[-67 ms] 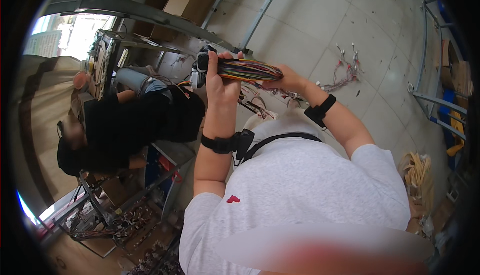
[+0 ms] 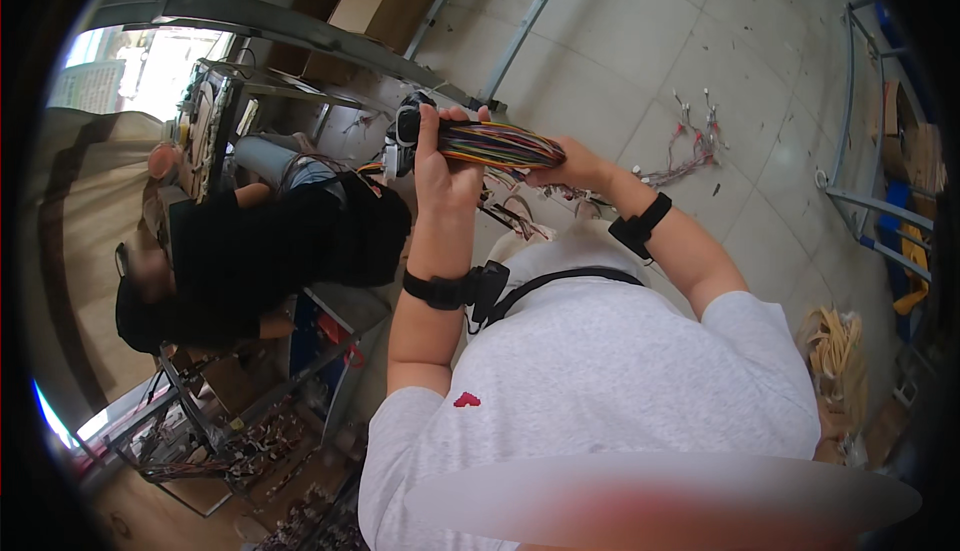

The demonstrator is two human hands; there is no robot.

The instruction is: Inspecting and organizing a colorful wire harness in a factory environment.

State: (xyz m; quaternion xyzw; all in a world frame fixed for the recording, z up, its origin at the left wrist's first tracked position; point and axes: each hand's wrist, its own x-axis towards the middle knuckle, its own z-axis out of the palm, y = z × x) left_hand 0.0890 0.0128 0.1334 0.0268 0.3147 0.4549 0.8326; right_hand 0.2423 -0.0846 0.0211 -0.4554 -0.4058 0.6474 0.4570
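A thick wire harness (image 2: 505, 145) of many coloured wires is stretched between my two hands, in front of my body. My left hand (image 2: 445, 176) is wrapped round its left part, thumb up on the near side and fingertips showing behind. Black and pale grey connectors (image 2: 402, 141) stick out to the left of that hand. My right hand (image 2: 578, 164) is closed on the looped right end of the bundle; some of its fingers are hidden. Below the bundle, loose wires with small white plugs (image 2: 515, 221) dangle near my lap.
Another person in black (image 2: 290, 236) is at the left, beside a metal-framed bench (image 2: 215, 141). More thin wires with plugs (image 2: 690, 146) reach out over the tiled floor. A metal rack (image 2: 850, 121) stands at right, a cardboard box (image 2: 380, 6) at the back, and pale strips (image 2: 835, 346) at lower right.
The wire harness has tilted a little, its right end dipping slightly. Both hands keep their grip, with hardly any shift.
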